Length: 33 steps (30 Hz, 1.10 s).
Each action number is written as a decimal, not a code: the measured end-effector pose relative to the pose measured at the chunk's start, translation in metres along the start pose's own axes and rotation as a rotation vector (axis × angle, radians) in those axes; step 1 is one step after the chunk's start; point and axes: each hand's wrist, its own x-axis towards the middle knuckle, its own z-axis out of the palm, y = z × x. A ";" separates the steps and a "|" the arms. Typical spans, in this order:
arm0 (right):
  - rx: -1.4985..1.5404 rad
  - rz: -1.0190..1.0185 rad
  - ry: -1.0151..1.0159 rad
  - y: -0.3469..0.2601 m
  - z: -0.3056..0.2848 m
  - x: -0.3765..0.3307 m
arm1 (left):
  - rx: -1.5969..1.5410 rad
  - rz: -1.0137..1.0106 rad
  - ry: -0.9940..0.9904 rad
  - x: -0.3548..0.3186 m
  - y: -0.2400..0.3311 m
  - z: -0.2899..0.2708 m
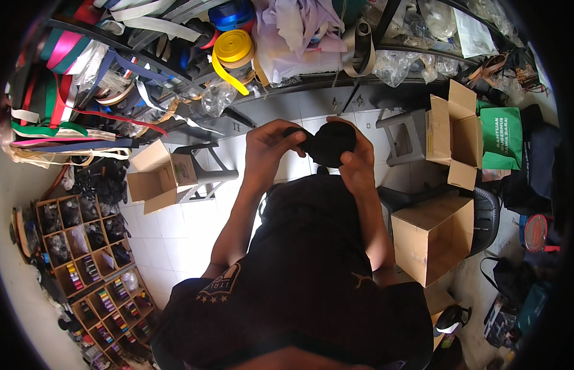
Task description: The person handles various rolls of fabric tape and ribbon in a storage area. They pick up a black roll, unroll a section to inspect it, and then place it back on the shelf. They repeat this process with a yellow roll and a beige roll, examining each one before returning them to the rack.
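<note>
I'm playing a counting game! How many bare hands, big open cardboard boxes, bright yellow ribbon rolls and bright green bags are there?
Bare hands: 2 (left hand, right hand)
Big open cardboard boxes: 3 (left box, upper right box, lower right box)
Yellow ribbon roll: 1
Green bag: 1
Total: 7
Not counted: partly hidden cardboard at lower right.

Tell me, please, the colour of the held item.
The held item is black, clearest in the head view.

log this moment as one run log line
left hand: holding black item; right hand: holding black item; kind: unclear; left side: open cardboard box, grey stool
</note>
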 end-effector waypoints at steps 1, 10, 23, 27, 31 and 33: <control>0.022 0.012 -0.014 0.000 0.000 -0.001 | 0.002 0.000 0.002 -0.001 0.000 0.003; 0.205 0.034 -0.046 0.006 -0.012 -0.009 | 0.031 0.032 -0.020 -0.007 0.011 0.017; -0.357 -0.335 -0.101 -0.015 0.011 -0.008 | 0.182 0.369 0.014 -0.025 0.007 0.036; -0.218 -0.175 -0.152 -0.015 0.011 -0.014 | 0.470 0.510 0.035 -0.028 0.006 0.031; -0.237 -0.217 -0.163 -0.014 0.008 -0.011 | 0.365 0.414 -0.107 -0.033 0.019 0.019; -0.250 -0.242 -0.179 -0.015 0.010 -0.009 | 0.373 0.436 -0.144 -0.036 0.021 0.016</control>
